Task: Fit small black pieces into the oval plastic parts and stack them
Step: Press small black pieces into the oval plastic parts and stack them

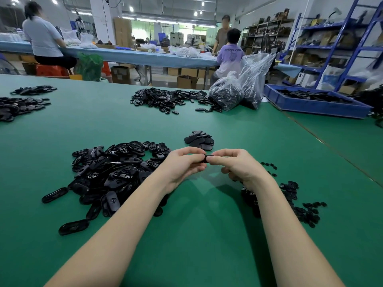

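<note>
Green matting covers the long workbench [207, 235] I am working at, with other people seated at a pale blue bench behind and blue shelving off to the right. Both of my hands meet just above the mat in the middle of the view, and between them sits one oval plastic part [207, 158], mostly hidden by fingertips. My left hand [186, 164] curls round its near end, thumb and fingers pinching it steady, while my right hand [232, 164] pinches the other end; I judge it is pressing a small black piece into the oval, though the piece itself is covered and I cannot tell how far it is seated. Everything is laid out for short reaches: the loose heap of empty ovals [107, 172] lies beside my left forearm, the scatter of small black pieces [290, 199] beside my right wrist, and the small stack of finished parts [199, 140] sits just beyond my hands, where the next one can be dropped.
</note>
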{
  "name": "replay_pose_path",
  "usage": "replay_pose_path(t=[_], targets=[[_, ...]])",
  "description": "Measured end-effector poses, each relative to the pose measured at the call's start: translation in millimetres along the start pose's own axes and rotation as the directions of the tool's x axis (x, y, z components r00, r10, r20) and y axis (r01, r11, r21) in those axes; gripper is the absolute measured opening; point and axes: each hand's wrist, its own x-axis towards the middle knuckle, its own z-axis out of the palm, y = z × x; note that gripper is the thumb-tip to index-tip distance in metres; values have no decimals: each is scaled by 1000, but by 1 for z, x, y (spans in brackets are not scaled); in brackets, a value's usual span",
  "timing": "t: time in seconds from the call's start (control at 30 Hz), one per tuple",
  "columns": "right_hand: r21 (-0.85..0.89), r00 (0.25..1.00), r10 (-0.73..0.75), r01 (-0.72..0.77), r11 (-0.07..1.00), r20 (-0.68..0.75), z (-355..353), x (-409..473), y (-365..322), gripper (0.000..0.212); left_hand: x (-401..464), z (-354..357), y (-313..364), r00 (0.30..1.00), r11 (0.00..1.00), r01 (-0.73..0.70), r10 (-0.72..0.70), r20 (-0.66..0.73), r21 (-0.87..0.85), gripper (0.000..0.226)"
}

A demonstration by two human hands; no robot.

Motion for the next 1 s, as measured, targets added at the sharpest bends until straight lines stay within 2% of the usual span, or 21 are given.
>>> replay_pose_path(t=[0.1, 0.27, 0.4, 0.63, 1.0], targets=[[-8, 1000, -26, 26, 1000, 11, 0, -1, -2, 14, 1, -1, 1, 1000, 1000, 6, -6, 2, -10, 8], [-75, 999, -43, 42, 996, -9, 2, 0, -5, 9, -1, 0, 0, 999, 994, -29, 31, -13, 102, 9], [-119, 999, -47, 45, 992, -15, 6, 0, -7, 12, -2, -2, 2, 999, 985, -38, 41, -20, 169, 10], [-114, 998, -51, 46, 992, -44, 8, 3, -3, 13, -3, -2, 2, 999, 986, -22, 26, -24, 164, 15], [-73, 989, -94, 86, 994, -114, 17, 8, 2, 14, 1, 3, 0, 989, 969, -41, 75, -128, 245, 12]])
